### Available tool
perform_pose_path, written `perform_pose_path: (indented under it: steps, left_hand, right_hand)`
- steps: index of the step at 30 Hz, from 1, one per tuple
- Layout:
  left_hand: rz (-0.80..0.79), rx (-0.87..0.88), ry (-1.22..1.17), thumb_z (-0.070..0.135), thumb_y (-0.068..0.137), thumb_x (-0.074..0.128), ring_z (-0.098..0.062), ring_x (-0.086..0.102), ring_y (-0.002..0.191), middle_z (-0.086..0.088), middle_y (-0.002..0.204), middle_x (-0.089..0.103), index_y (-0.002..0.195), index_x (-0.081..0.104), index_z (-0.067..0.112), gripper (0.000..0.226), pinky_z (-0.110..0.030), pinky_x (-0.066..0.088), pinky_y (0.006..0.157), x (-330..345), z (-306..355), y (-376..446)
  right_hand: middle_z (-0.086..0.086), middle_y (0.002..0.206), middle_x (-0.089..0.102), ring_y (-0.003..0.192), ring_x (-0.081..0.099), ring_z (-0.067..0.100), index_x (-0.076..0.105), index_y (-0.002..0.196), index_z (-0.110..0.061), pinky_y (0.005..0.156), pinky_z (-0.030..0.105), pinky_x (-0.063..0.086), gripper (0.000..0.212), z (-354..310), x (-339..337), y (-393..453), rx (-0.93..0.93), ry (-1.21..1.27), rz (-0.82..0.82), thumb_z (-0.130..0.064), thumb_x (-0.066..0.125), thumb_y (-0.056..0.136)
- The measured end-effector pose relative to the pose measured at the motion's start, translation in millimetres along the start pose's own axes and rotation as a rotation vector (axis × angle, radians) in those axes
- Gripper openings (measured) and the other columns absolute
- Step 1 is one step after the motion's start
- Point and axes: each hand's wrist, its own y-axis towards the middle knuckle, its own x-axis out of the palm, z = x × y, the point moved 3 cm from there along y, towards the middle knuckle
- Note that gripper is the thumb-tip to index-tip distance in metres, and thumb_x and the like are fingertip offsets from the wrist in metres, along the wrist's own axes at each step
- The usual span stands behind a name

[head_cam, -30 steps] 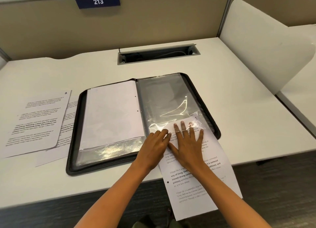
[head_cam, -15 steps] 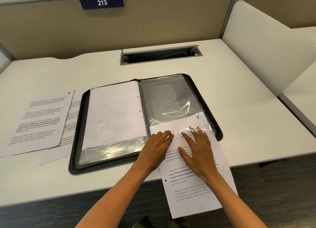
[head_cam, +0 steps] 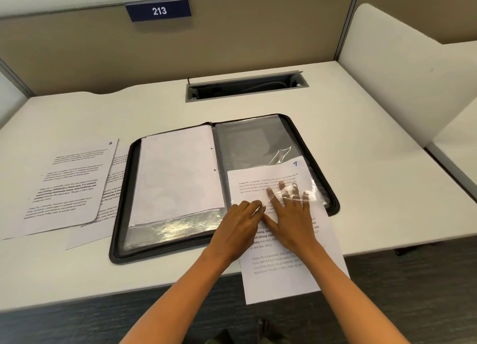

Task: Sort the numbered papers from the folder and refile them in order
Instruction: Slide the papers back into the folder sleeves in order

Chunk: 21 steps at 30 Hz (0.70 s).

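A black zip folder (head_cam: 121,214) lies open on the white desk. Its left side holds a blank-backed sheet (head_cam: 178,170) in a sleeve. Its right side is a clear sleeve (head_cam: 253,147). The paper numbered 7 (head_cam: 284,274) is partly inside that sleeve, and its lower half hangs over the desk's front edge. My right hand (head_cam: 291,219) lies flat on this paper with its fingertips under the plastic. My left hand (head_cam: 237,227) holds the sleeve's open lower edge with bent fingertips. Two printed sheets lie left of the folder, the top loose sheet (head_cam: 69,186) overlapping the under sheet (head_cam: 113,206).
A recessed cable tray (head_cam: 245,85) sits in the desk behind the folder. A white divider panel (head_cam: 402,72) bounds the right side and a beige partition with a 213 sign (head_cam: 158,10) stands at the back. Dark floor shows below the front edge.
Paper 7 has slid farther up into the right sleeve. My right hand moved forward with it, its fingertips now under the plastic. My left hand stayed at the sleeve's edge.
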Motion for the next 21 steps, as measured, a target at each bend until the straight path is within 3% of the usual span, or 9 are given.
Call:
perform_pose_path:
  steps: [2, 4, 7, 8, 12, 16, 19, 21]
  left_hand:
    - [-0.003, -0.004, 0.001, 0.003, 0.063, 0.078, -0.023, 0.062, 0.083, -0.008, 0.108, 0.064, 0.108, 0.066, 0.004, 0.047, -0.030, 0.053, 0.067, -1.0, -0.4, 0.1]
    - [-0.006, -0.007, 0.006, 0.004, 0.062, 0.079, -0.022, 0.062, 0.083, -0.008, 0.108, 0.065, 0.108, 0.066, 0.005, 0.048, -0.030, 0.054, 0.068, -0.9, -1.1, 0.0]
    - [-0.010, -0.016, 0.034, 0.007, 0.062, 0.080, -0.022, 0.064, 0.085, -0.008, 0.109, 0.066, 0.110, 0.066, 0.005, 0.050, -0.030, 0.053, 0.070, 0.2, -3.2, 0.3]
    - [-0.015, -0.021, 0.046, 0.009, 0.062, 0.081, -0.022, 0.064, 0.086, -0.007, 0.109, 0.066, 0.111, 0.067, 0.005, 0.051, -0.030, 0.053, 0.071, 0.8, -3.3, 0.6]
    - [-0.029, -0.025, 0.074, 0.014, 0.057, 0.084, -0.021, 0.066, 0.086, -0.006, 0.107, 0.068, 0.108, 0.069, 0.008, 0.053, -0.031, 0.053, 0.072, 1.2, 0.3, 1.2]
    - [-0.023, -0.021, 0.063, 0.013, 0.057, 0.085, -0.022, 0.066, 0.086, -0.006, 0.106, 0.067, 0.107, 0.069, 0.008, 0.052, -0.031, 0.054, 0.072, -2.0, 1.1, 1.1]
    - [-0.027, -0.013, 0.057, 0.011, 0.059, 0.084, -0.022, 0.064, 0.086, -0.006, 0.107, 0.066, 0.106, 0.068, 0.008, 0.050, -0.030, 0.054, 0.071, -2.9, 0.1, 1.3]
    - [-0.032, -0.010, 0.053, 0.010, 0.058, 0.084, -0.022, 0.064, 0.086, -0.007, 0.107, 0.066, 0.105, 0.068, 0.008, 0.050, -0.030, 0.054, 0.071, -3.0, -0.4, 1.9]
  right_hand:
    - [0.009, 0.160, 0.006, 0.146, -0.007, 0.031, 0.015, 0.152, -0.027, 0.117, 0.047, -0.010, 0.104, -1.2, -1.4, 5.1, -0.009, 0.053, 0.014, -0.079, -0.022, 0.070]
    - [0.011, 0.157, 0.021, 0.147, 0.006, 0.031, 0.032, 0.148, -0.021, 0.119, 0.047, 0.002, 0.098, -1.2, -4.3, 0.5, 0.007, 0.137, 0.053, -0.078, -0.009, 0.079]
    - [0.011, 0.138, 0.052, 0.134, 0.040, 0.032, 0.060, 0.125, -0.014, 0.109, 0.052, 0.035, 0.064, -5.9, -12.9, -28.5, 0.026, 0.162, 0.253, -0.057, 0.025, 0.092]
    - [0.011, 0.132, 0.057, 0.130, 0.046, 0.032, 0.063, 0.120, -0.014, 0.108, 0.052, 0.037, 0.058, -7.3, -10.8, -39.4, 0.016, 0.130, 0.293, -0.052, 0.027, 0.094]
    - [0.010, 0.140, 0.051, 0.134, 0.041, 0.030, 0.056, 0.132, -0.015, 0.114, 0.044, 0.015, 0.064, -8.0, 3.2, -49.2, -0.011, 0.016, 0.176, -0.056, 0.020, 0.097]
    - [0.011, 0.148, 0.041, 0.138, 0.034, 0.031, 0.045, 0.141, -0.015, 0.118, 0.048, 0.017, 0.073, -8.0, 4.1, -23.5, 0.002, -0.039, 0.017, -0.062, 0.012, 0.096]
    - [0.008, 0.157, 0.020, 0.146, 0.013, 0.030, 0.026, 0.150, -0.019, 0.117, 0.047, 0.006, 0.088, -8.9, 2.6, -6.1, -0.015, -0.024, -0.022, -0.067, -0.011, 0.087]
    - [0.007, 0.159, 0.011, 0.147, 0.005, 0.028, 0.017, 0.152, -0.020, 0.118, 0.045, 0.000, 0.087, -10.7, -1.2, 3.0, -0.006, 0.002, -0.018, -0.068, -0.011, 0.085]
